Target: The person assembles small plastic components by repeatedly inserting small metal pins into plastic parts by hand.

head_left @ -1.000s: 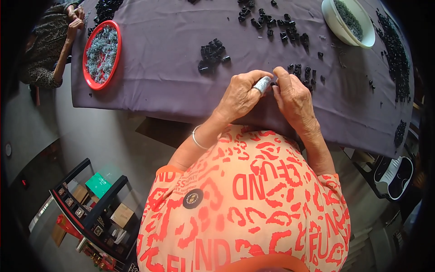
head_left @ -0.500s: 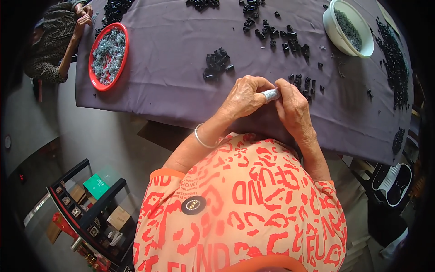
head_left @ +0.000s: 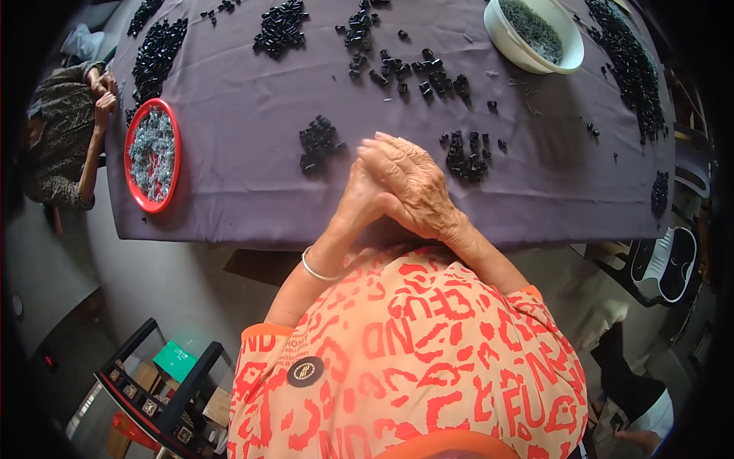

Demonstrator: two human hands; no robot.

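Observation:
My two hands meet over the near edge of the cloth-covered table. My right hand (head_left: 417,187) lies across the left one, its fingers stretched out side by side. Beneath it, my left hand (head_left: 359,191) shows mostly its back and wrist, and its fingers are hidden. Whether anything small sits between the palms cannot be seen. Just left of my hands is a small heap of shiny black plastic pieces (head_left: 319,143). Another cluster of black pieces (head_left: 465,159) lies close to the right.
A red basin (head_left: 177,153) of clear small parts stands at left, a white bowl (head_left: 527,60) of greyish parts at far right. More black pieces (head_left: 281,29) lie in heaps across the purple-grey tablecloth (head_left: 245,153). Another person (head_left: 61,138) works at the left edge.
My fingertips were pinched together around a small whitish thing. Now the right hand covers the left, and that thing is out of sight. The view has shifted, too.

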